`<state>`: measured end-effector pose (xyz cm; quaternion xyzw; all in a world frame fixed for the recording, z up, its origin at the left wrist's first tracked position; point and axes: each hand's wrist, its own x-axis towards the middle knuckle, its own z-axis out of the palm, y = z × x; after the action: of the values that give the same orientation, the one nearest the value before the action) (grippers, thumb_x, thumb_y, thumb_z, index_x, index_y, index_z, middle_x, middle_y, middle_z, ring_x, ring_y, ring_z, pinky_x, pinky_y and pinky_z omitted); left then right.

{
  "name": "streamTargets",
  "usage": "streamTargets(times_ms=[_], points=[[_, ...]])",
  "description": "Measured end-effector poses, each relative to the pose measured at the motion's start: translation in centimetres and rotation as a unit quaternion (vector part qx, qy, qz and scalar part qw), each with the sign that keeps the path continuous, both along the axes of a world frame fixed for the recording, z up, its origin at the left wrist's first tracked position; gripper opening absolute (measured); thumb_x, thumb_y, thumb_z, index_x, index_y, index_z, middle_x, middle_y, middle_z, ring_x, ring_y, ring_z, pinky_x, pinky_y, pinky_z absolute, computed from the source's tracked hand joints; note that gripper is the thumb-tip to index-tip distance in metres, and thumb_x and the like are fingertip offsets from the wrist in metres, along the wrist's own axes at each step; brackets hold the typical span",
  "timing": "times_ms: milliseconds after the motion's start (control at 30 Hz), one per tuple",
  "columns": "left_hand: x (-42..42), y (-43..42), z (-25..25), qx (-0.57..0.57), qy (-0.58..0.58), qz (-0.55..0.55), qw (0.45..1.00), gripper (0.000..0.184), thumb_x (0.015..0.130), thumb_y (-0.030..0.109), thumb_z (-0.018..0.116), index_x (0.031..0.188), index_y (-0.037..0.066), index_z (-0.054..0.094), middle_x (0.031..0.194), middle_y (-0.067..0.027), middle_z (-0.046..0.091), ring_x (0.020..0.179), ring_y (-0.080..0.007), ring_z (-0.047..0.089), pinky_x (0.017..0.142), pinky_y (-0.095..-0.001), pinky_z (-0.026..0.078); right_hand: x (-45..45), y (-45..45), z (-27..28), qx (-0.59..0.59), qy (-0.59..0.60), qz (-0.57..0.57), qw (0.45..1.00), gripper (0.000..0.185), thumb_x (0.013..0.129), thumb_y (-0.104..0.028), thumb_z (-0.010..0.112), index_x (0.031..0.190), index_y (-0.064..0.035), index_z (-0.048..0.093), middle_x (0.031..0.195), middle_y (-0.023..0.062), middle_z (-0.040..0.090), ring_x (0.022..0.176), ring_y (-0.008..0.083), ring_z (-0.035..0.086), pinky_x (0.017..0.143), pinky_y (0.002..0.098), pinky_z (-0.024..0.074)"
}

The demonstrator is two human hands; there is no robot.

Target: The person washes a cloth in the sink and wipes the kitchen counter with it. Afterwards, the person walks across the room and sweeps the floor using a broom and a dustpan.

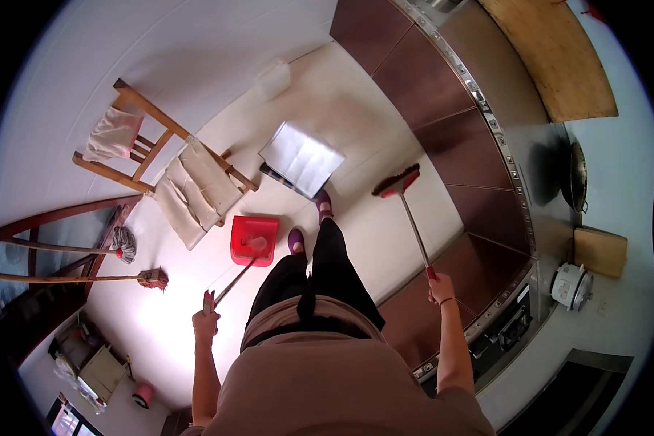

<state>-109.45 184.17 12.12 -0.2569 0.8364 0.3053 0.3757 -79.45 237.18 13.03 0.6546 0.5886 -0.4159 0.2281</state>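
Observation:
My left hand (206, 323) is closed around the top of the long handle of a red dustpan (238, 234). The pan rests on the floor to the left of my feet, with a pale, blurry bit of something inside. In my right hand (439, 288) is the red grip of a broom (417, 229). Its red head with dark bristles is out on the floor to the right, apart from the dustpan. Ahead of my feet lies a low object topped with a white, creased sheet (302, 156), its dark edge showing underneath.
A wooden chair (152, 116) draped with cloths stands at the left, near a mop (123, 244) and a second broom (152, 279). Brown-tiled cabinets (454, 142) line the right under a counter with a rice cooker (570, 285). A whitish bin (273, 78) is by the far wall.

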Motion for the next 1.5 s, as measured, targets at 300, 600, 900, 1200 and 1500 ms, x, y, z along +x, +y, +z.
streamTargets(times_ms=[300,600,900,1200,1500], points=[[0.7,3.3,0.6,-0.049,-0.023,0.067,0.996,0.021,0.067,0.004,0.055,0.083,-0.007,0.062,0.051,-0.0039,0.049,0.035,-0.012,0.044,0.033,-0.0257,0.033,-16.2,6.8,-8.0,0.003,0.196,-0.002,0.981,0.03,0.086,-0.031,0.054,0.1,-0.0037,0.057,0.053,0.0022,0.047,0.039,0.0115,0.044,0.036,0.0277,0.0369],[-1.7,10.5,4.9,-0.038,-0.043,0.096,0.994,0.036,0.066,0.001,0.052,0.101,-0.005,0.056,0.059,-0.0009,0.046,0.038,-0.0079,0.04,0.032,-0.0219,0.033,-37.9,17.4,-20.0,-0.057,0.133,0.057,0.988,0.019,0.083,-0.013,0.041,0.071,-0.0034,0.052,0.048,0.0086,0.052,0.032,0.0175,0.046,0.032,0.0321,0.0342],[-4.9,12.1,3.9,-0.042,-0.052,0.06,0.996,0.027,0.068,0.002,0.055,0.094,-0.003,0.061,0.055,-0.0006,0.047,0.038,-0.0086,0.04,0.033,-0.0225,0.032,-12.6,13.2,-18.6,-0.07,0.062,-0.137,0.986,0.032,0.087,-0.036,0.049,0.108,-0.0126,0.055,0.052,0.0048,0.047,0.038,0.0156,0.045,0.035,0.0303,0.0399],[-6.3,11.1,0.9,-0.018,-0.068,-0.002,0.998,0.022,0.067,0.002,0.056,0.088,-0.004,0.059,0.053,-0.0014,0.047,0.037,-0.009,0.042,0.033,-0.0235,0.032,2.8,-0.5,-7.3,-0.11,-0.006,-0.234,0.966,0.02,0.089,-0.025,0.045,0.088,-0.0086,0.055,0.047,0.0045,0.045,0.034,0.0155,0.045,0.028,0.0299,0.0327],[-5.8,9.8,-0.6,-0.041,-0.073,-0.01,0.996,0.022,0.067,0.001,0.058,0.089,-0.003,0.06,0.055,-0.0033,0.049,0.036,-0.0106,0.044,0.032,-0.0242,0.032,-4.2,-0.7,-6.8,-0.027,0.123,-0.109,0.986,0.028,0.085,-0.017,0.048,0.11,-0.0071,0.056,0.055,0.004,0.051,0.043,0.0124,0.05,0.038,0.0277,0.0398]])
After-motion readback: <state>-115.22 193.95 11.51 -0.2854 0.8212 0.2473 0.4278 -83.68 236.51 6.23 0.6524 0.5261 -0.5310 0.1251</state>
